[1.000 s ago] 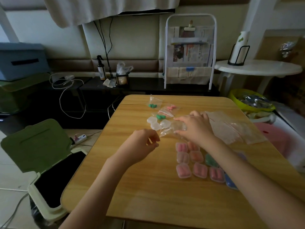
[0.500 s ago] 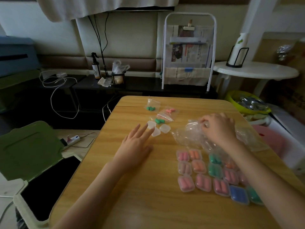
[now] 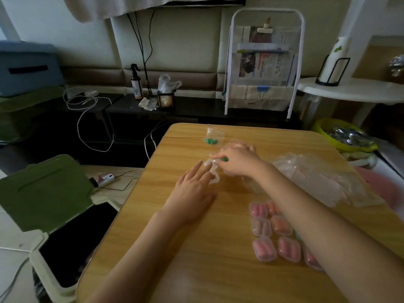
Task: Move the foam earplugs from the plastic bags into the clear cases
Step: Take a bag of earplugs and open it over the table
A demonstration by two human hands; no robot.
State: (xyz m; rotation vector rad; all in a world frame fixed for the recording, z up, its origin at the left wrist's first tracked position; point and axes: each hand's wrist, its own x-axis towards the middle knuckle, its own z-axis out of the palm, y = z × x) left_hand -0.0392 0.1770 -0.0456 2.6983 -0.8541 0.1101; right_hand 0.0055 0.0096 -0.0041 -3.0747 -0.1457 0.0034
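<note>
Green foam earplugs (image 3: pixel 223 159) peek out from under the right hand (image 3: pixel 237 161), inside a small plastic bag (image 3: pixel 215 161) on the wooden tabletop (image 3: pixel 196 248). The right hand's fingers curl down and pinch that bag. The left hand (image 3: pixel 192 189) lies flat with straight fingers, and its fingertips (image 3: pixel 207 166) touch empty clear cases (image 3: pixel 213 176) just beside the bag (the cases are see-through and hard to count).

Farther back on the tabletop sits another small bag (image 3: pixel 215 136) with green earplugs (image 3: pixel 211 141) in it, well apart from both hands. To the right of the hands lies a pile of empty plastic bags (image 3: pixel 317 178), flat and crinkly.

Near the front, partly under the right arm, filled cases (image 3: pixel 271 232) lie close together in rows. Most of the ones that show hold pink or orange plugs.

On the floor to the left stands a bin with its green lid (image 3: pixel 43 193) open. Behind the tabletop is a dark low shelf with a spray bottle (image 3: pixel 136 84), and a white rack (image 3: pixel 264 62) holding newspapers. A round white table (image 3: pixel 354 90) stands at the far right with a paper towel roll (image 3: pixel 335 60) on it.
</note>
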